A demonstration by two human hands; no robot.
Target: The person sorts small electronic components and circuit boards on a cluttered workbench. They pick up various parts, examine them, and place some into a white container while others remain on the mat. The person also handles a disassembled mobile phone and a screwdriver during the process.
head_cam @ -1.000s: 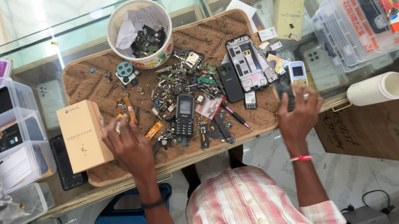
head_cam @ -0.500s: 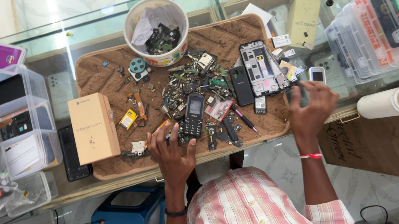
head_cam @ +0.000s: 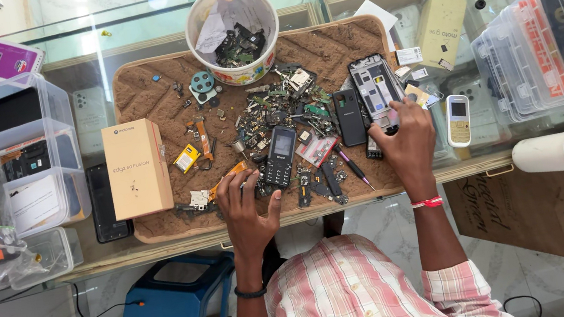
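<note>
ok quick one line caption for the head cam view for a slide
Left hand beside a black keypad phone, right hand at a stripped phone frame, on a brown mat.

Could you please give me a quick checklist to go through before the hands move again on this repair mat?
1. Left hand rests flat beside the black keypad phone: ok.
2. Right hand on the open phone frame: ok.
3. Whether either hand grips anything: cannot tell.
4. Loose parts kept sorted: not ok, scattered.
5. White tub stands upright: ok.
</note>
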